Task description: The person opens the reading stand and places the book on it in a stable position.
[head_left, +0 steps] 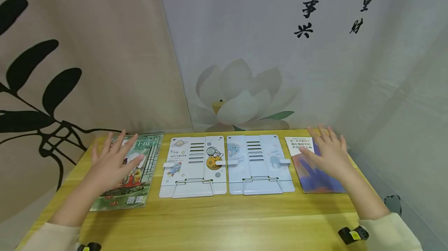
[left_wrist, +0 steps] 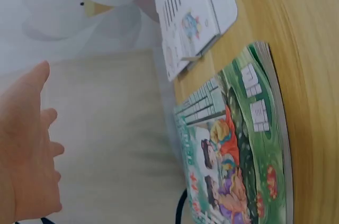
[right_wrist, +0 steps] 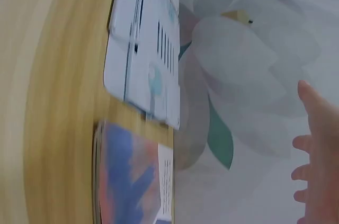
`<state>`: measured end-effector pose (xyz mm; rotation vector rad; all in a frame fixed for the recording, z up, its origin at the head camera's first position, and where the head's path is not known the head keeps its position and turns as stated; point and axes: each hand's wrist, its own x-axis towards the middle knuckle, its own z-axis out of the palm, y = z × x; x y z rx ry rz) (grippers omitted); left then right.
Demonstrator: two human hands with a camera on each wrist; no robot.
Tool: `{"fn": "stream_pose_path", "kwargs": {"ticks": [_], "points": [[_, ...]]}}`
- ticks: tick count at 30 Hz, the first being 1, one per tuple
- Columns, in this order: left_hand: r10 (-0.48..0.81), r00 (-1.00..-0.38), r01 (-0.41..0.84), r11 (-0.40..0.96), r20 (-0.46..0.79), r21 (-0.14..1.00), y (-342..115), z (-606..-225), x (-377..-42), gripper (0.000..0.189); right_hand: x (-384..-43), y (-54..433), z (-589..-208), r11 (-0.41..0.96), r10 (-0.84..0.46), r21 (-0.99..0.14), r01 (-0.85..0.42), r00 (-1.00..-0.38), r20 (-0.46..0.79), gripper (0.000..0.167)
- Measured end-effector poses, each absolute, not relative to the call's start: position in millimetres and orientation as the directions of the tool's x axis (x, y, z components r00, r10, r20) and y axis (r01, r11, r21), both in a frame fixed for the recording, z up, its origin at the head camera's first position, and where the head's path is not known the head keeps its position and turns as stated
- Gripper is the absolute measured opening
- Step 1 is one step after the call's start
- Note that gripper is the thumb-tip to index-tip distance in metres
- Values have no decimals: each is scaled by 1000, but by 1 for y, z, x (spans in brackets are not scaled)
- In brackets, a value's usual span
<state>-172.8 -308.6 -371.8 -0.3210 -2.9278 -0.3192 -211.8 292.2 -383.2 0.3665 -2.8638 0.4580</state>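
I see both hands released, fingers spread, nothing held. Left hand point(head_left: 113, 161) hovers over the green illustrated magazine point(head_left: 141, 185), partly blocking my head view of its cover; left wrist view shows a gap between them. Right hand point(head_left: 329, 156) hovers over the purple-and-pink book point(head_left: 316, 179), also clear of it per right wrist view.

Between those, two white stands lie folded flat side by side on the table point(head_left: 224, 223): "Tiny universe" stand point(head_left: 197, 154) with astronaut and rocket on the left, pale-blue-print stand point(head_left: 257, 165) on the right. Each has slots, side clips and a wire bar along its near edge. Magazine and book both lie flat, closed. Curtain point(head_left: 241, 29) with lotus print behind.
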Motion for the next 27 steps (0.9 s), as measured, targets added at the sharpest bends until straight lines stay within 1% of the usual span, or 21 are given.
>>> {"fn": "stream_pose_path", "kwargs": {"ticks": [6, 11, 13, 18, 23, 27], "points": [[198, -955, 245, 946, 221, 210, -297, -377, -158, 75, -197, 267, -387, 887, -223, -330, -324, -925, 309, 77], [202, -949, 261, 934, 242, 244, -281, -391, -147, 72, -186, 242, -397, 859, -246, -353, -370, -904, 350, 75], [200, -948, 266, 924, 247, 274, -275, -397, -143, 72, -184, 233, -403, 848, -255, -364, -385, -898, 358, 75], [177, -947, 272, 886, 268, 376, -257, -412, -138, 70, -179, 211, -419, 803, -252, -432, -411, -891, 378, 73], [126, -939, 271, 844, 320, 463, -240, -426, -134, 67, -176, 187, -435, 738, -243, -516, -435, -884, 399, 68], [91, -928, 285, 797, 361, 533, -233, -441, -133, 63, -175, 170, -446, 703, -233, -554, -446, -880, 413, 65]]}}
